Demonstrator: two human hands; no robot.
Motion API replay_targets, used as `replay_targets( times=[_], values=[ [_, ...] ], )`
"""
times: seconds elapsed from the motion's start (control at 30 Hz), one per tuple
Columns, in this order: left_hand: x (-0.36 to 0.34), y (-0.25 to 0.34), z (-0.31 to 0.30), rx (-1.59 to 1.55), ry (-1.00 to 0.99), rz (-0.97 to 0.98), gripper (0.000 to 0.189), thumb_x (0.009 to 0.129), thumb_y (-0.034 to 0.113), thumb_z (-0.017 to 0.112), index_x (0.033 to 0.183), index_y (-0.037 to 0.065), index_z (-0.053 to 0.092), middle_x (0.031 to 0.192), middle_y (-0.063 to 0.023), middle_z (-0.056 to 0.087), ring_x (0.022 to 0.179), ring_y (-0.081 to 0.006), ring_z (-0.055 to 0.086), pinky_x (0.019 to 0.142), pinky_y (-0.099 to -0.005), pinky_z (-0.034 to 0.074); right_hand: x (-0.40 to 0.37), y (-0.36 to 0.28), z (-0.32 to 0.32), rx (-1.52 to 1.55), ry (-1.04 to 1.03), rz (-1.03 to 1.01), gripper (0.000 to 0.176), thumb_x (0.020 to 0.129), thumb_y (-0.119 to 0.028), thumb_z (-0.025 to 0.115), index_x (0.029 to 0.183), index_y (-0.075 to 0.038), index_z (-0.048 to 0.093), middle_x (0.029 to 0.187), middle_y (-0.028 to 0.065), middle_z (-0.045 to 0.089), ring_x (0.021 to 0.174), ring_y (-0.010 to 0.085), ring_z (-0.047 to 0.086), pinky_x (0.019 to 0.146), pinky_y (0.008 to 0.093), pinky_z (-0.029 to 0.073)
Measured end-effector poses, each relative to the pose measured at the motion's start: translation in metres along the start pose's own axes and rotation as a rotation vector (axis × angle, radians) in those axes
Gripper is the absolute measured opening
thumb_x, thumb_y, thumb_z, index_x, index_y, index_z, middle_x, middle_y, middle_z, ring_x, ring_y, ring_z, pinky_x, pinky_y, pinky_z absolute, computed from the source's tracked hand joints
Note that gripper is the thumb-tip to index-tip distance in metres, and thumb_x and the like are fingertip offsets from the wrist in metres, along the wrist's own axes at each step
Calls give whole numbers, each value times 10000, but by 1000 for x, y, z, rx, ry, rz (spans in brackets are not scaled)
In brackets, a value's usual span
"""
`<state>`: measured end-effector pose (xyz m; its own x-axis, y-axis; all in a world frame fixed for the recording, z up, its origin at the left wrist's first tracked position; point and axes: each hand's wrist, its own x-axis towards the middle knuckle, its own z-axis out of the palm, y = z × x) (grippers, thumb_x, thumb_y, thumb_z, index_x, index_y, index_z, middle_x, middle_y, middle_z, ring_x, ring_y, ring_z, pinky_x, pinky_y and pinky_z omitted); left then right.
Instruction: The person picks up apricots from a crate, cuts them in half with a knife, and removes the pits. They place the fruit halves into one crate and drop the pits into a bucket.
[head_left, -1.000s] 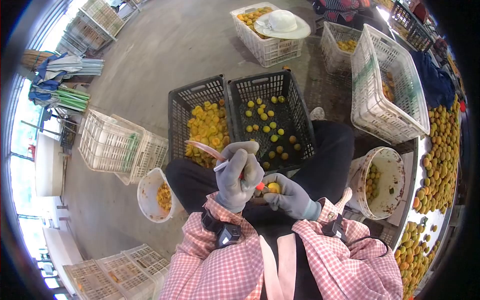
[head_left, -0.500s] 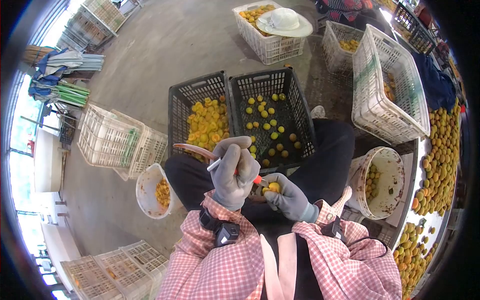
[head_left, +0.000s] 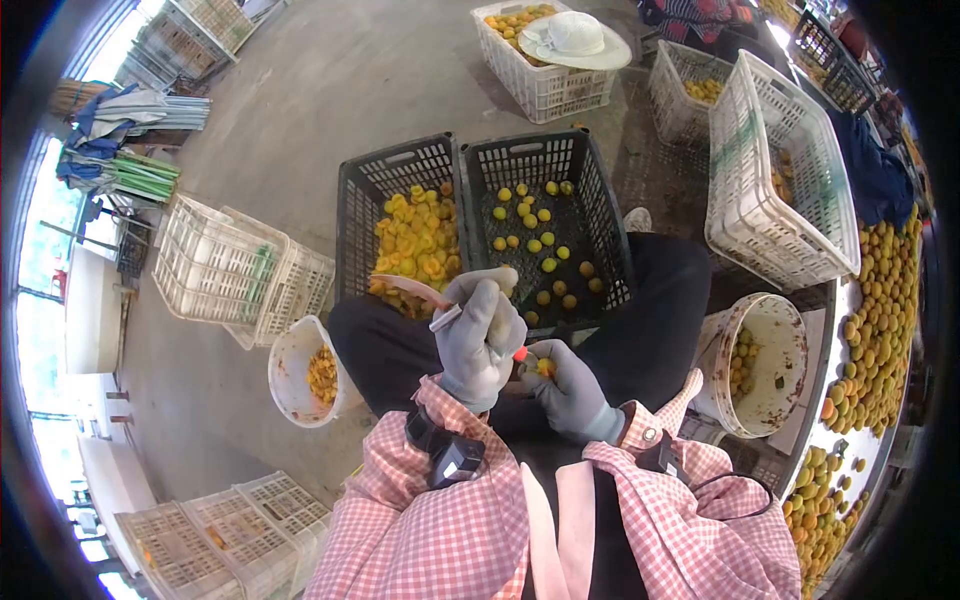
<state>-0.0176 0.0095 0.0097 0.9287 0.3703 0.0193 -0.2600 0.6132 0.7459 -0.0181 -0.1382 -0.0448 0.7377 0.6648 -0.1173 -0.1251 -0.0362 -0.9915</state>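
**Small fruit (head_left: pixel 545 367) held low between gloved hands**

The fruit sits in the right hand (head_left: pixel 572 393), gripped by thumb and fingers and mostly hidden. It looks light and soft, probably slippery where juicy and easily bruised; a gentle hold round its sides should suit it. The left hand (head_left: pixel 479 345) is clenched round a slim tool (head_left: pixel 446 318), its pinkish curved end pointing left; a red tip (head_left: pixel 520 353) shows just beside the fruit.

Beyond the hands stand two black crates: the left crate (head_left: pixel 350 230) heaped with yellow pieces (head_left: pixel 418 235), the right crate (head_left: pixel 608 220) with scattered whole fruit (head_left: pixel 549 240). Left bucket (head_left: pixel 288 375) and right bucket (head_left: pixel 785 345) flank the legs (head_left: pixel 660 285), limiting sideways room. Floor (head_left: pixel 300 110) opens widest far left; the fruit-covered table (head_left: pixel 872 447) bounds the right.
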Motion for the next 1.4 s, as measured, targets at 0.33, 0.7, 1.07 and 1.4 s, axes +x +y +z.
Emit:
replay_targets(
  times=[0.33, 0.7, 1.07, 1.4],
  values=[
    [-2, -2, -3, -73, 44, -80, 240, 972, 216, 529, 1062, 3, 592, 516, 52, 364, 388, -46, 280, 391, -233, 227, 9, 28, 2, -20, -42, -224, 266, 926, -143, 608, 1147, -79, 473, 865, -1, 565, 614, 50, 486, 526, 195, 379],
    [1, 29, 20, 231, -461, -199, 328, 939, 260, 557, 1003, -60, 592, 527, -3, 492, 408, -52, 392, 390, -211, 291, 0, -41, -24, 560, -322, 464, 336, 931, -229, 614, 1215, -95, 493, 926, 14, 607, 571, 52, 461, 500, 187, 371],
    [3, 28, 14, -63, -225, -51, 214, 917, 201, 616, 938, -10, 633, 553, 4, 503, 416, -51, 397, 421, -220, 317, 3, -67, -14, 602, -191, 303, 323, 883, -138, 666, 1133, -61, 477, 797, -5, 513, 599, 52, 459, 507, 195, 389],
    [-19, 30, 21, -237, -378, -260, 336, 903, 278, 655, 926, -50, 587, 480, 8, 412, 366, -66, 323, 374, -248, 241, 8, -65, -35, 258, -793, 448, 398, 927, -208, 624, 1278, -84, 482, 785, -51, 536, 571, 26, 455, 490, 192, 369]
  ],
)
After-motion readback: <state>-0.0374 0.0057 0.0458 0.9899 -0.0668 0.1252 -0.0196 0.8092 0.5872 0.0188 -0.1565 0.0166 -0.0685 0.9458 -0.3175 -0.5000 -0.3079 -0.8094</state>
